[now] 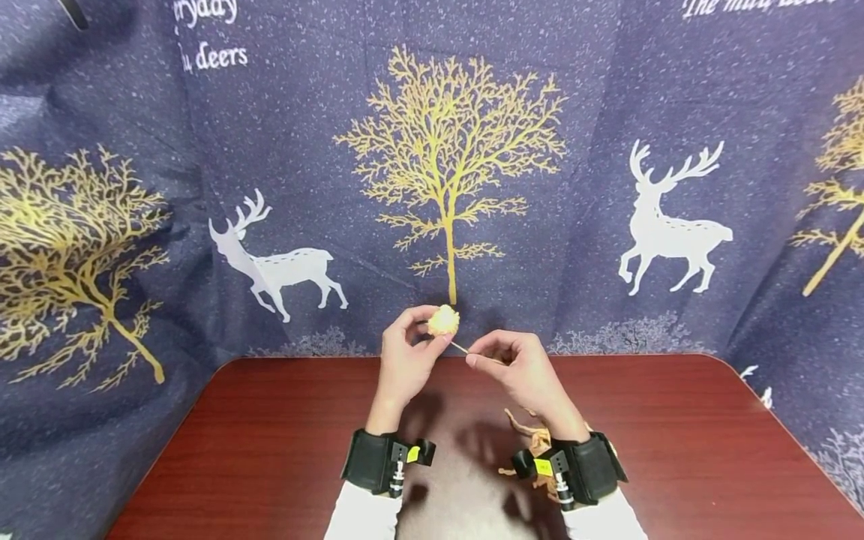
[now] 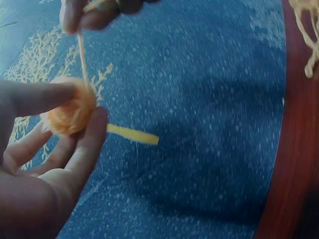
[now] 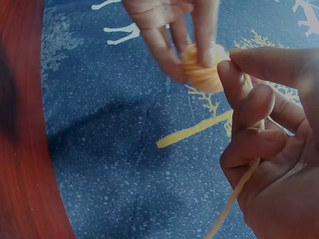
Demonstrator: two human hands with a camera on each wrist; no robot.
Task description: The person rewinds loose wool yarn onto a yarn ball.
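A small ball of yellow-orange yarn [image 1: 443,321] is held up above the table's far edge. My left hand [image 1: 409,358] grips it between thumb and fingers; in the left wrist view the thumb lies over the ball [image 2: 70,112]. From the ball a strand of yarn [image 1: 460,347] runs taut to my right hand [image 1: 516,367], which pinches it between thumb and forefinger. In the right wrist view the strand [image 3: 234,196] passes through the curled fingers and hangs below the palm. Loose tangled yarn [image 1: 540,441] lies on the table under my right wrist, partly hidden by it.
The reddish-brown table [image 1: 270,427] stretches below both hands. Behind its far edge hangs a dark blue cloth [image 1: 540,247] printed with white deer and golden trees. Black straps with small cameras sit on both wrists.
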